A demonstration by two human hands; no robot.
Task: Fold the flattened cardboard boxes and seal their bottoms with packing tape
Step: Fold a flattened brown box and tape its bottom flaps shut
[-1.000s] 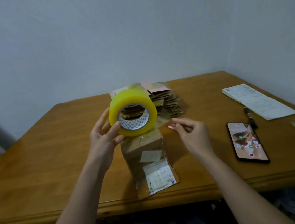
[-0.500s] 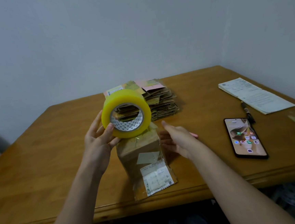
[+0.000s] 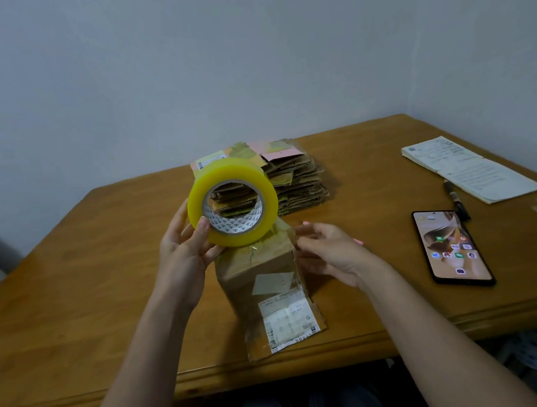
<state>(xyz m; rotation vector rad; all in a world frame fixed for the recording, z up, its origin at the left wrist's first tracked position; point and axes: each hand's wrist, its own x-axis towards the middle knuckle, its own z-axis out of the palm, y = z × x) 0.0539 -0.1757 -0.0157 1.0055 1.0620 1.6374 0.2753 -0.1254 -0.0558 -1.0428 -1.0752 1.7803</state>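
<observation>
Taping is in hand: the left hand (image 3: 184, 256) holds the tape roll (image 3: 232, 201) above the folded box (image 3: 260, 278) standing on the tabletop (image 3: 89, 284), while the right hand (image 3: 326, 253), its grip loose and empty, must next smooth the strip.

Two bare forearms reach in from the lower edge, slender and uncovered up to where the picture cuts them off; no sleeve, watch, bracelet or ring shows on either; the left hand (image 3: 187, 252) has short nails, the thumbnail plain and unpainted as far as can be told; the right hand (image 3: 328, 251) carries pale pink polish, seen on two fingertips; below the table edge, between the arms, dark grey clothing covers the person's lap; its cut and fabric are too dim to make out.
</observation>
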